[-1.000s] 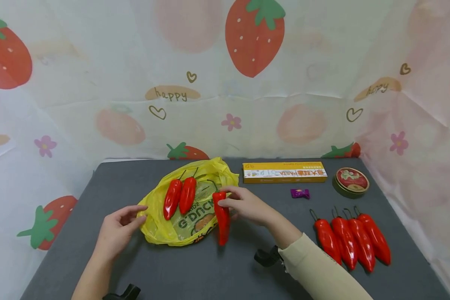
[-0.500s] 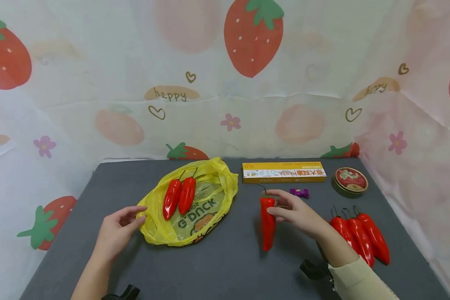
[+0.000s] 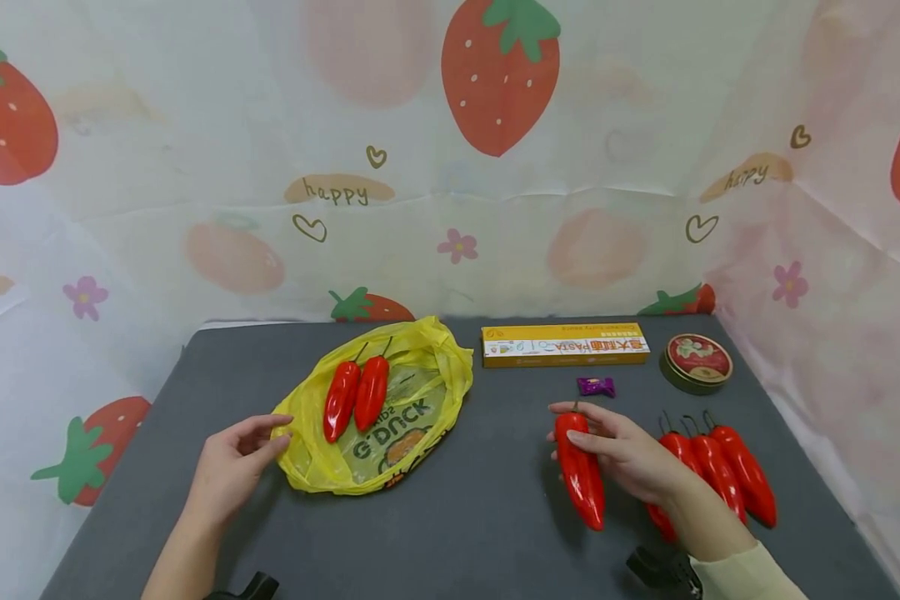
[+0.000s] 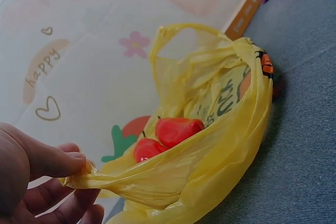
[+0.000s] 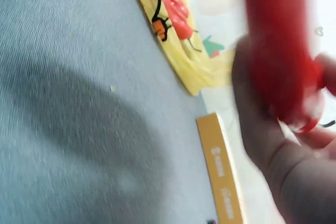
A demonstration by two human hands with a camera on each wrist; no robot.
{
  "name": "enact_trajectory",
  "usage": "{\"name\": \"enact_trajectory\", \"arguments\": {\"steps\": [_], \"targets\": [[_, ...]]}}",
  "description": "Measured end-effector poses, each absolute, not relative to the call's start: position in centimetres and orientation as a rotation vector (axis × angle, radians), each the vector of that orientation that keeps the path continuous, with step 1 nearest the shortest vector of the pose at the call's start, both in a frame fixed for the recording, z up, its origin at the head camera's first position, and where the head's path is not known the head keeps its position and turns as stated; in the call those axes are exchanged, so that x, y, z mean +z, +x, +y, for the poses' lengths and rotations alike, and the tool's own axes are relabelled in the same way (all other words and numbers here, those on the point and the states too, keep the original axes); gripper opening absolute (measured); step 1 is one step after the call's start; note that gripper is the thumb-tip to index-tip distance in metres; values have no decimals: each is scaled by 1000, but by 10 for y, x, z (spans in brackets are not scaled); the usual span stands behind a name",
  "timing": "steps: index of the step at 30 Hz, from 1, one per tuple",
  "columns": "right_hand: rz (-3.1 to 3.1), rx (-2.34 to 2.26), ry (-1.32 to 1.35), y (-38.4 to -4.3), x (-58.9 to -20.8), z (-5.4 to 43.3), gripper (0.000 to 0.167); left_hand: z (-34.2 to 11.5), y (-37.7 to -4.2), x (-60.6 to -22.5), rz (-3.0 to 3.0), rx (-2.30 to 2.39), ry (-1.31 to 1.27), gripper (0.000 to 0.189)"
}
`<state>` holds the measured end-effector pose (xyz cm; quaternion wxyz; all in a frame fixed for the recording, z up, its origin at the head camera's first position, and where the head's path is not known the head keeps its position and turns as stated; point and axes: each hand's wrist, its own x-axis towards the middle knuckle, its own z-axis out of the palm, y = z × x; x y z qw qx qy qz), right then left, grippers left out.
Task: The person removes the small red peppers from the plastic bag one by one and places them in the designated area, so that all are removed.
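My left hand [image 3: 232, 467] pinches the left rim of a yellow plastic bag [image 3: 307, 454], and the left wrist view shows the gathered film between thumb and fingers. Two glossy red chili peppers [image 3: 372, 393] lie side by side in the open bag, stems toward the back. Well right of the bag, my right hand [image 3: 630, 450] holds another red chili pepper [image 3: 581, 475] near its stem end, tip slanting down toward me. That held pepper [image 5: 278, 40] is blurred in the right wrist view. Several more red chili peppers [image 3: 750, 475] lie beyond the right hand, partly hidden by it.
A yellow and white pasta box [image 3: 566, 346] lies along the back of the dark table [image 3: 420, 550]. Right of it stands a round tin [image 3: 696, 364] with a red lid. A small purple wrapped candy [image 3: 596, 387] lies in front of the box. A strawberry-print cloth [image 3: 390, 125] hangs behind.
My right hand has carried its chili pepper from the bag's right edge rightward toward the other peppers, and the pepper has tilted. The left hand stays at the bag's rim.
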<state>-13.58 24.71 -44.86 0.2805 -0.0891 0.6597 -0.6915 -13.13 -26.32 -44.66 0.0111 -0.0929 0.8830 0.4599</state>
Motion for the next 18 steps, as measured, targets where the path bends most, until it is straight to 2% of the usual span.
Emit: {"name": "enact_trajectory", "arguments": {"steps": [9, 14, 18], "targets": [[2498, -1367, -119, -129, -441, 274, 55, -262, -131, -446, 2754, 1433, -290, 38], [2625, -1225, -127, -130, -441, 284, 48, -262, -132, -447, 2753, 1446, -269, 38], [2703, -1102, -130, -130, -444, 285, 50, -261, -132, -447, 2748, 1454, -257, 39]]}}
